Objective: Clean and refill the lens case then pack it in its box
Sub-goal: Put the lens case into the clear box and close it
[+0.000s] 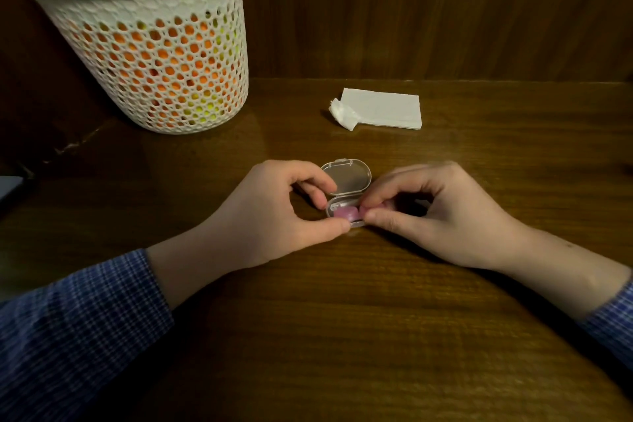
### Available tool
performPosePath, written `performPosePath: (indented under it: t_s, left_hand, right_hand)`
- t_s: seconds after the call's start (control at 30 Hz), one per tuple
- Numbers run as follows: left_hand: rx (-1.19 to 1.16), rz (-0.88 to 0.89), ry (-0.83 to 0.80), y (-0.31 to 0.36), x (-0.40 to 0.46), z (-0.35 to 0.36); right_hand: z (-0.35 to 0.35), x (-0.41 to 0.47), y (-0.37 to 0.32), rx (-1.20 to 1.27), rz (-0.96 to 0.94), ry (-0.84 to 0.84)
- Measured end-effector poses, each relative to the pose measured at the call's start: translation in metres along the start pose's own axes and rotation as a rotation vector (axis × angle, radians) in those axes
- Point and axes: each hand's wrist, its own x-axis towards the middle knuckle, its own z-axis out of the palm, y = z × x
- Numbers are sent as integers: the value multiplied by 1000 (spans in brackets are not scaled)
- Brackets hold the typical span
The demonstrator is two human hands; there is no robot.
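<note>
A small clear plastic box [347,176] lies in the middle of the wooden table with its hinged lid tipped back. A pink lens case [346,213] sits in the box's lower half. My left hand [274,216] pinches the box's left end between thumb and forefinger. My right hand [442,212] pinches the right end of the pink lens case with thumb and fingertips; that end is hidden under the fingers.
A folded white tissue [383,108] with a crumpled piece at its left lies behind the box. A white mesh basket [150,44] holding orange and yellow-green balls stands at the back left. A dark wooden wall runs along the table's far edge.
</note>
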Motion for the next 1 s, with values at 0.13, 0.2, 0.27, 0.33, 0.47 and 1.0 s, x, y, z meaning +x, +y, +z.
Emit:
performPosePath:
  t_s: [0.13,0.2,0.27,0.33,0.47,1.0]
  left_hand:
    - [2,-5,-12,0,-1,-1]
    - [3,-7,-20,1,-1,-1]
    - [2,-9,-23,2,-1,-1]
    - [-6,-15,-27,2,-1,-1]
    - [-7,-15,-31,1,0,-1]
    - [7,-91,22,-4,3,-1]
  right_hand:
    - [1,0,1,-1,-11,-12]
    - [2,0,1,-17,-24,-8]
    - [2,0,1,-16,-26,-3]
    - [3,0,0,-11,-24,-4]
    - [3,0,1,-30,-35,-11]
    - [-1,5,3,134,295,18]
